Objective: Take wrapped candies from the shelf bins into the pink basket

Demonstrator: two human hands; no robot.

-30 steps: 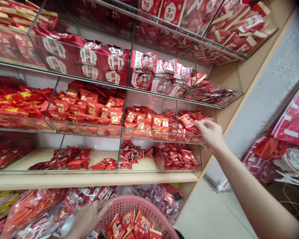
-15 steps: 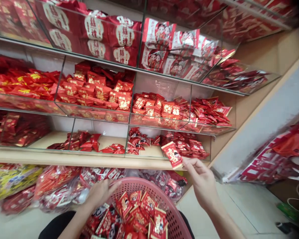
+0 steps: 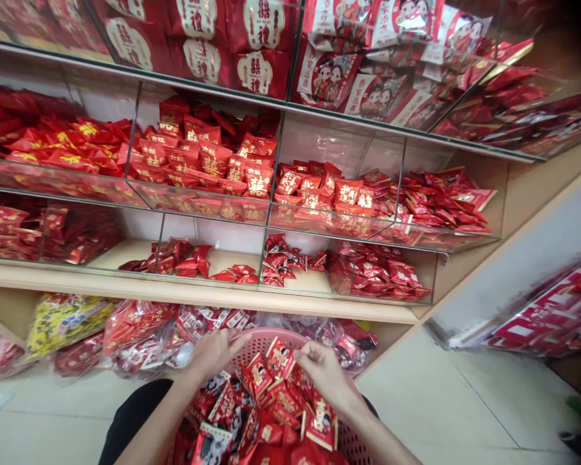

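Note:
A pink perforated plastic basket (image 3: 261, 332) sits in front of me, full of small red candy packets (image 3: 275, 413), some with black and white print. My left hand (image 3: 215, 354) grips its far-left rim, thumb stretched along the edge and the other fingers partly hidden. Inside the rim, on the right, my right hand (image 3: 322, 368) pinches the corner of a red-and-gold packet (image 3: 281, 357) over the pile. Straight ahead, the lowest shelf bin (image 3: 392, 274) holds more red packets, and sparser packets (image 3: 235, 274) lie in the bins to its left.
Glass-fronted shelves (image 3: 213, 210) of red packets rise ahead. Beneath the bottom board (image 3: 198, 290) lie filled plastic bags, among them a yellow one (image 3: 70, 323). Pale floor tiles (image 3: 445, 400) extend to the right, where a red-and-white package (image 3: 547, 316) stands by the wall.
My right hand has brought the packet from in front of the lowest shelf down and left, over the basket. My left hand stays on the rim. The view has tilted down.

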